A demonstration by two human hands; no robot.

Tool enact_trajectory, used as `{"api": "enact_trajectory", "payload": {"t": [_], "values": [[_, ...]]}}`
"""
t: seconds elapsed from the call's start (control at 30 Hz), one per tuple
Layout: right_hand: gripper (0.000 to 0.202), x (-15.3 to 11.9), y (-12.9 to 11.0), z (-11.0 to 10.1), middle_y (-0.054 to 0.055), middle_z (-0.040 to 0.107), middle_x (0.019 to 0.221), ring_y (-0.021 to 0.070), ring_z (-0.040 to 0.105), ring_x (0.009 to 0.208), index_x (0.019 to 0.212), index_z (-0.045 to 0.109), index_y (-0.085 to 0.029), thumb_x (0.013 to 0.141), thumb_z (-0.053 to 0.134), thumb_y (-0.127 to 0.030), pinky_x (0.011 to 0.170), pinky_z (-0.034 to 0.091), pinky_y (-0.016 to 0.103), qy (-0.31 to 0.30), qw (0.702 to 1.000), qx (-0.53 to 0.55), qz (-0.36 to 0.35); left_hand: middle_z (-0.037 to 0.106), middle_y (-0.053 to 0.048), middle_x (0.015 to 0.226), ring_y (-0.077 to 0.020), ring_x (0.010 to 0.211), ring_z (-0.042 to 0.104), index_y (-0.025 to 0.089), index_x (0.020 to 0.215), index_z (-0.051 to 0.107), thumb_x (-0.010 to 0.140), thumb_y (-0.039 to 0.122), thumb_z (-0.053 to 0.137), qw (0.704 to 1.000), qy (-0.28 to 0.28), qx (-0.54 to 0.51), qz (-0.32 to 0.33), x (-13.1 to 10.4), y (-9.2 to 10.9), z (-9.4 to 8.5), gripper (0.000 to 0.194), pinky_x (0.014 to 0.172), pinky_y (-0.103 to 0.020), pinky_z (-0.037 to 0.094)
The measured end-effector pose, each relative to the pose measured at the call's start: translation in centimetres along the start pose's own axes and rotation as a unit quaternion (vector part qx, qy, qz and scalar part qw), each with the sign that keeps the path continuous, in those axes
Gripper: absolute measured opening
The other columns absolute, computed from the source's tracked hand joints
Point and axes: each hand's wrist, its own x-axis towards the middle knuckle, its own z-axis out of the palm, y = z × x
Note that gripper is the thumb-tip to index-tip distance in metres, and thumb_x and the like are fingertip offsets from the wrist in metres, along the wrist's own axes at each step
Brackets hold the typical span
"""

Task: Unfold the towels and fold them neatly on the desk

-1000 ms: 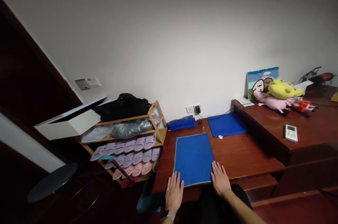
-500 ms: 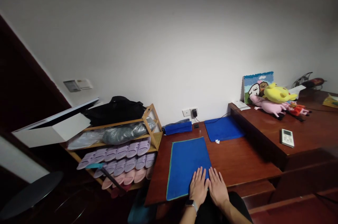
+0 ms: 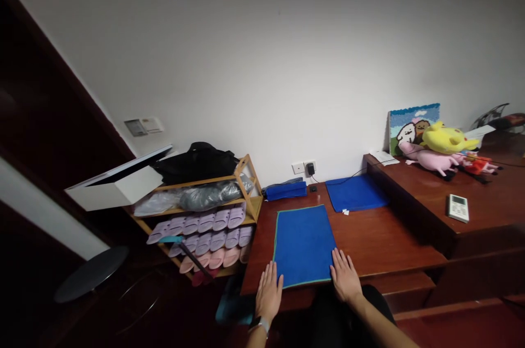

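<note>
Probably I'm smoothing: my left hand [image 3: 269,294] lies flat and empty by the near-left corner of the blue cloth [image 3: 303,244], spread on the desk [image 3: 377,249]; my right hand [image 3: 345,278], likewise flat, at its right edge. Lifting would call for pinching.

The left hand [image 3: 269,293] and right hand [image 3: 346,277] lie flat at opposite edges of a green-trimmed blue cloth [image 3: 303,244] on the table [image 3: 385,247], apparently touching it, as I watch remotely.

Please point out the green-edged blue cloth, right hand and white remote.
Green-edged blue cloth [image 3: 304,246]: head view, its middle.
Right hand [image 3: 346,277]: head view, back of the hand.
White remote [image 3: 458,208]: head view, upper face.
</note>
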Motion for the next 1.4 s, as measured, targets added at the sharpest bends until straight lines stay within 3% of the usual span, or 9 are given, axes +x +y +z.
{"api": "enact_trajectory", "payload": {"t": [0.37,0.6,0.7,0.8,0.9,0.97,1.07,1.27,1.4], "values": [[0.067,5.3,-0.5,-2.6,0.006,0.026,0.173,0.0238,0.021,0.162,0.166,0.028,-0.012,0.105,0.019,-0.039,0.132,0.016,0.046,-0.027,1.000,0.012,0.007,0.044,-0.006,0.167,-0.0259,0.154,0.041,0.025,0.167,0.029,0.108,0.043,0.031,0.999,0.040,-0.009,-0.004,-0.5,0.4,0.8,0.061,0.126,-0.049,0.039],[0.068,6.7,0.3,0.1,0.005,0.025,0.173,0.0237,0.020,0.162,0.166,0.027,-0.011,0.105,0.020,-0.040,0.133,0.015,0.047,-0.023,1.000,0.015,0.001,0.043,-0.007,0.167,-0.0254,0.153,0.042,0.021,0.165,0.033,0.108,0.045,0.031,0.999,0.034,-0.017,-0.004,-0.3,-0.4,0.5,0.062,0.126,-0.047,0.041],[0.068,6.7,0.6,0.6,0.006,0.026,0.173,0.0244,0.020,0.162,0.166,0.027,-0.011,0.105,0.020,-0.041,0.133,0.016,0.048,-0.018,1.000,0.021,-0.003,0.039,-0.008,0.169,-0.0258,0.156,0.038,0.020,0.166,0.033,0.109,0.042,0.028,0.999,0.044,-0.031,-0.003,2.1,2.8,-0.5,0.061,0.127,-0.049,0.038],[0.068,6.7,0.7,0.6,0.005,0.025,0.173,0.0247,0.020,0.162,0.166,0.027,-0.010,0.105,0.019,-0.040,0.133,0.016,0.049,-0.017,1.000,0.015,-0.006,0.037,-0.008,0.170,-0.0246,0.157,0.035,0.020,0.166,0.031,0.110,0.041,0.026,0.994,0.010,-0.075,0.075,5.9,9.2,-0.9,0.061,0.129,-0.049,0.036],[0.069,6.7,0.8,0.8,0.005,0.025,0.173,0.0248,0.020,0.162,0.165,0.029,-0.010,0.105,0.020,-0.041,0.133,0.016,0.049,-0.016,1.000,0.009,-0.009,0.034,-0.008,0.172,-0.0263,0.159,0.031,0.021,0.167,0.027,0.109,0.043,0.027,0.984,-0.028,-0.113,0.133,9.3,15.2,-0.2,0.062,0.130,-0.052,0.033],[0.069,6.7,0.9,1.2,0.005,0.026,0.172,0.0248,0.020,0.162,0.165,0.029,-0.011,0.104,0.020,-0.043,0.133,0.015,0.049,-0.016,1.000,0.004,-0.008,0.033,-0.009,0.172,-0.0272,0.159,0.030,0.021,0.167,0.027,0.108,0.044,0.025,0.983,-0.052,-0.125,0.122,10.7,17.0,0.7,0.063,0.130,-0.054,0.032],[0.069,6.8,1.0,1.5,0.003,0.026,0.172,0.0242,0.020,0.162,0.166,0.029,-0.013,0.104,0.020,-0.044,0.133,0.016,0.048,-0.017,1.000,0.001,-0.008,0.032,-0.008,0.172,-0.0275,0.160,0.028,0.021,0.167,0.029,0.108,0.047,0.024,0.988,-0.069,-0.114,0.079,11.4,15.3,1.6,0.064,0.131,-0.054,0.030],[0.069,6.7,0.8,1.1,0.003,0.024,0.173,0.0237,0.019,0.162,0.166,0.026,-0.013,0.104,0.018,-0.042,0.133,0.015,0.048,-0.020,1.000,0.000,0.000,0.033,-0.013,0.171,-0.0284,0.159,0.030,0.016,0.164,0.035,0.108,0.053,0.025,0.997,-0.057,-0.034,-0.045,10.3,4.2,0.7,0.068,0.130,-0.053,0.029],[0.068,6.7,1.0,1.4,0.004,0.028,0.172,0.0244,0.021,0.162,0.166,0.030,-0.015,0.104,0.022,-0.041,0.132,0.017,0.049,-0.016,1.000,0.005,0.001,0.038,-0.012,0.170,-0.0263,0.158,0.034,0.018,0.165,0.033,0.108,0.051,0.024,0.998,-0.037,-0.017,-0.047,9.7,0.5,0.9,0.067,0.129,-0.050,0.032]]}}
